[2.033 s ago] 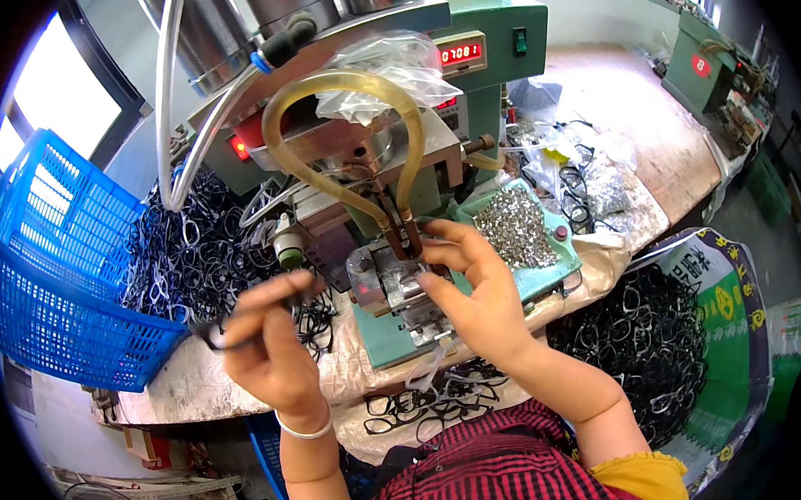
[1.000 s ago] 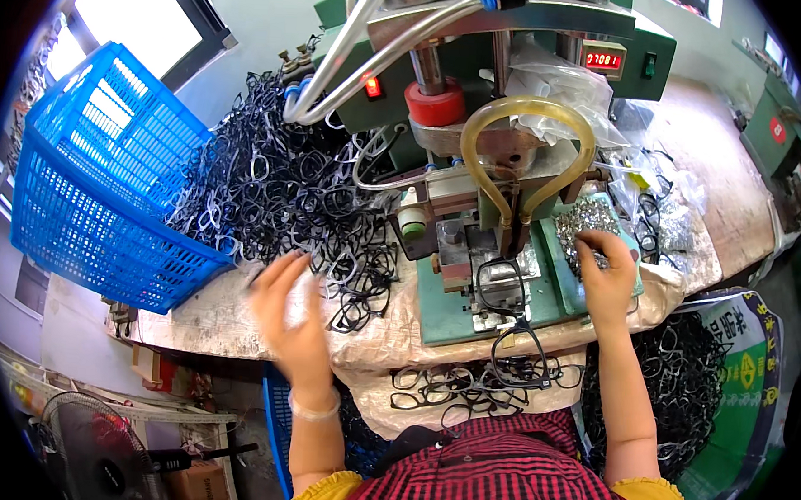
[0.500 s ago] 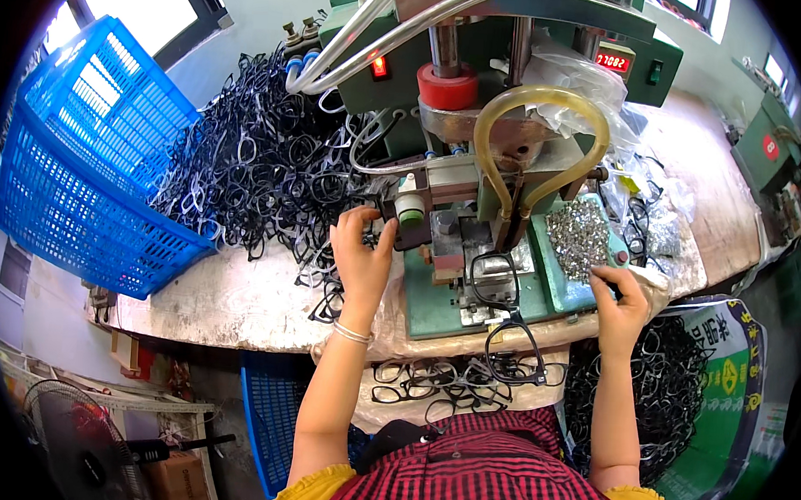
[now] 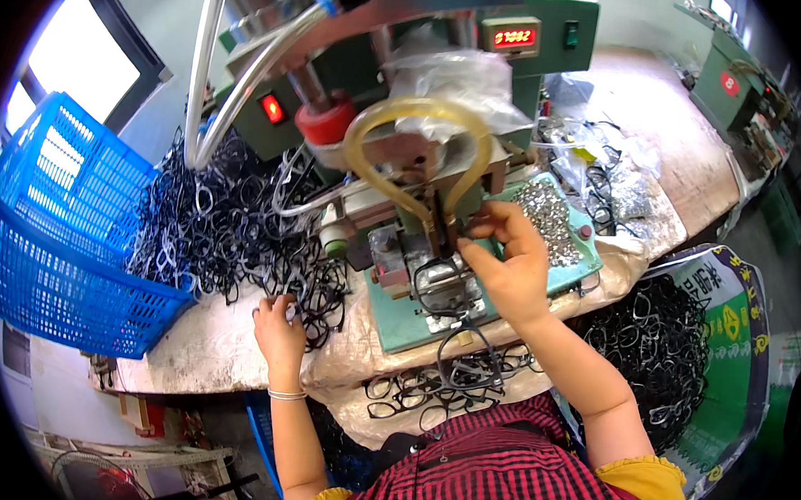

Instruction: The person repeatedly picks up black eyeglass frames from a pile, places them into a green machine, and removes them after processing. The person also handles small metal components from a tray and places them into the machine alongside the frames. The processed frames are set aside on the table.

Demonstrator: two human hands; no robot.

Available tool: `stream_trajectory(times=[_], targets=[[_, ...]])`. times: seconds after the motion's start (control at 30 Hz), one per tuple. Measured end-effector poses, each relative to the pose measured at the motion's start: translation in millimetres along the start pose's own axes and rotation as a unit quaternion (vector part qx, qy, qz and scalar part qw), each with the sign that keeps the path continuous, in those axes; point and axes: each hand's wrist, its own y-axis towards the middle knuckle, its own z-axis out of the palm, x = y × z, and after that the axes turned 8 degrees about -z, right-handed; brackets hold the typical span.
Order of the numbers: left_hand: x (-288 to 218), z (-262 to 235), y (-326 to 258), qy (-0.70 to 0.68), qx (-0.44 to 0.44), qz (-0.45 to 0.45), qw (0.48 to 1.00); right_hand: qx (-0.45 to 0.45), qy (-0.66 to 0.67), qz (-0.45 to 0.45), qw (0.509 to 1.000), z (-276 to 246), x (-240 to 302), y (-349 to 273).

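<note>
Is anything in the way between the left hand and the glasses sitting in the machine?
Yes. Some loose frames lie on the table, right beside the left hand. They are between it and the glasses in the machine. The hand could probably go over them.

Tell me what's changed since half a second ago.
Your right hand has moved leftward and forward from the teal tray to the lower end of the yellowish tube. Your left hand has left the green-and-white fitting, moving leftward and back to the frame pile; any grip is unclear. The eyeglass frame below the tube and the blue basket stayed put.
</note>
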Motion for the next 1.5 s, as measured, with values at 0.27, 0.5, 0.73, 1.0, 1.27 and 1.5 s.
stream_trajectory(times=[0.27,0.5,0.73,1.0,1.27,1.5], targets=[[20,-3,2,-0.169,-0.020,-0.080,0.982,0.045,0.148,0.053,0.986,12,18,7],[-95,-79,-17,-0.586,-0.143,0.182,0.777,0.061,0.115,0.085,0.988,15,39,1],[-162,-142,13,-0.705,-0.046,0.237,0.667,0.045,-0.479,-0.190,0.856,-56,-28,22],[-152,-118,30,-0.649,-0.050,0.194,0.734,0.001,-0.466,-0.189,0.864,-88,-69,10],[-125,-92,1,-0.744,-0.047,0.003,0.666,-0.018,-0.059,0.079,0.995,-61,-11,7],[-171,-138,24,-0.645,-0.031,0.199,0.737,0.010,-0.017,-0.057,0.998,10,10,-4]])
